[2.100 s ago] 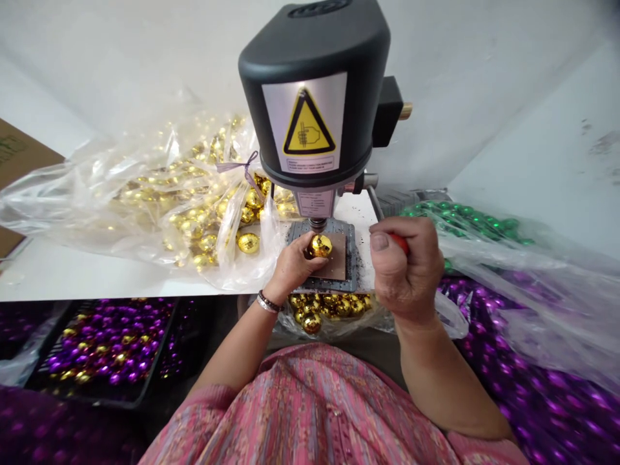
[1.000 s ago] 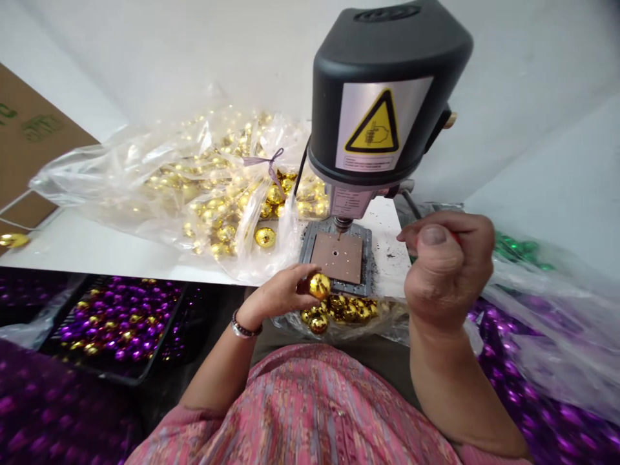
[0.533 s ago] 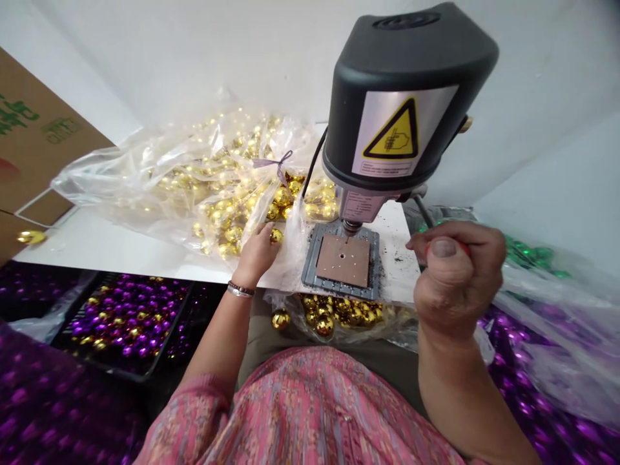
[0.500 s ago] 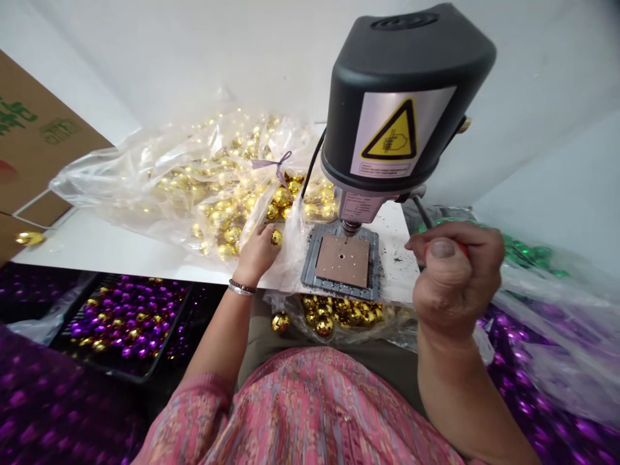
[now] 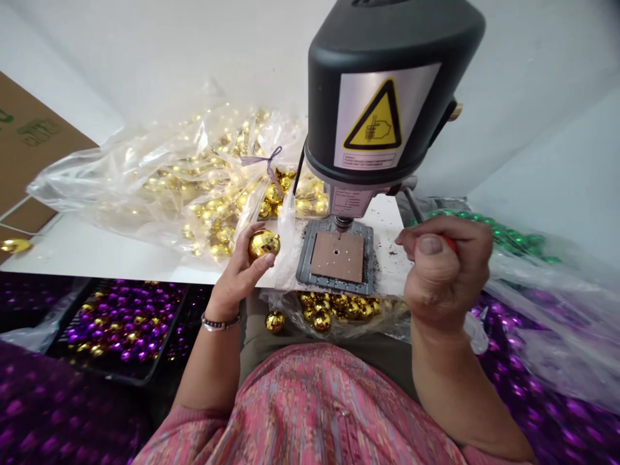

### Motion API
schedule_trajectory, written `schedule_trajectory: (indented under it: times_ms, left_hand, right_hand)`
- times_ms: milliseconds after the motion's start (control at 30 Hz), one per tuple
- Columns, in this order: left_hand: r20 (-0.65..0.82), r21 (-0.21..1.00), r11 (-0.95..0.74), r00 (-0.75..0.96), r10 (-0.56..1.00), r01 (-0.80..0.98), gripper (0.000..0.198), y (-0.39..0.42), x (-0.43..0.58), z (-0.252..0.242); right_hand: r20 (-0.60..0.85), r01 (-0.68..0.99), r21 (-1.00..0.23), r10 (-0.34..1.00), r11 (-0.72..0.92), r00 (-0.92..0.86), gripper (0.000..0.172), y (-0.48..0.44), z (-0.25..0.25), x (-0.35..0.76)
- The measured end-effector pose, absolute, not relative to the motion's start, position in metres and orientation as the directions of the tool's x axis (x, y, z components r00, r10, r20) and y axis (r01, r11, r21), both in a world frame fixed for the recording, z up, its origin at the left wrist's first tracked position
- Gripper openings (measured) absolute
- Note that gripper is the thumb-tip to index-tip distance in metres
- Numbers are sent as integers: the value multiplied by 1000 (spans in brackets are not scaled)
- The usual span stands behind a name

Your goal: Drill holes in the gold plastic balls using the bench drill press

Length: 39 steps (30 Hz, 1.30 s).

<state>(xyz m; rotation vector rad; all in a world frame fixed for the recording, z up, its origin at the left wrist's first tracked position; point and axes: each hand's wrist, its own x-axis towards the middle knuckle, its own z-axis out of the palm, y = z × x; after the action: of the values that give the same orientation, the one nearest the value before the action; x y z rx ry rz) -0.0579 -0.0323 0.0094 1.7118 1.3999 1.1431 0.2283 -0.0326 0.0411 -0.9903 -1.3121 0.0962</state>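
Note:
Between the thumb and fingers of my left hand (image 5: 237,271) is a shiny gold ball (image 5: 264,243), held left of the drill press. My right hand (image 5: 446,268) is closed round the red-ended handle (image 5: 449,244) of the drill press lever. The dark drill press head (image 5: 394,97) carries a yellow warning label. Its chuck (image 5: 343,224) points down at a brown square plate (image 5: 336,257) with a small hole, on a grey base (image 5: 304,268). The bit stands above the plate, and no ball is under it.
A clear plastic bag (image 5: 113,174) of gold balls lies on the white table (image 5: 111,258). More gold balls (image 5: 339,307) rest in plastic on my lap. A dark crate (image 5: 150,374) of purple and gold balls sits lower left; green balls (image 5: 508,236) are at right.
My left hand has turned and drawn back a little toward me from the bag, bringing the gold ball into plain view. My right hand keeps its hold on the handle.

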Motion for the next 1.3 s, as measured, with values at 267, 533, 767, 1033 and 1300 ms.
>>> schedule_trajectory:
  times_ms: [267,533,767,1033,1300]
  left_hand:
    - [36,970,-64,124,992,233,59,-37,-23,-4]
    - [-2,892,-50,115,993,450,62,-17,21,-19]
    - [-55,836,-32,142,988,548,49,-1,38,-10]
    - [-33,778,-72,155,987,624,51,7,45,-11]
    - [-30,809,-70,160,987,584,47,11,48,-12]
  right_hand:
    - [759,461,-643,589,612,277,17,-37,48,227]
    - [768,485,-623,597,614,231,14,-39,51,230]
    - [799,507,-575,573,642,182,12,-39,56,230]
    - [805,515,-561,572,648,157,9,-39,56,231]
    - [808,501,-560,568,660,155,9,-39,56,231]
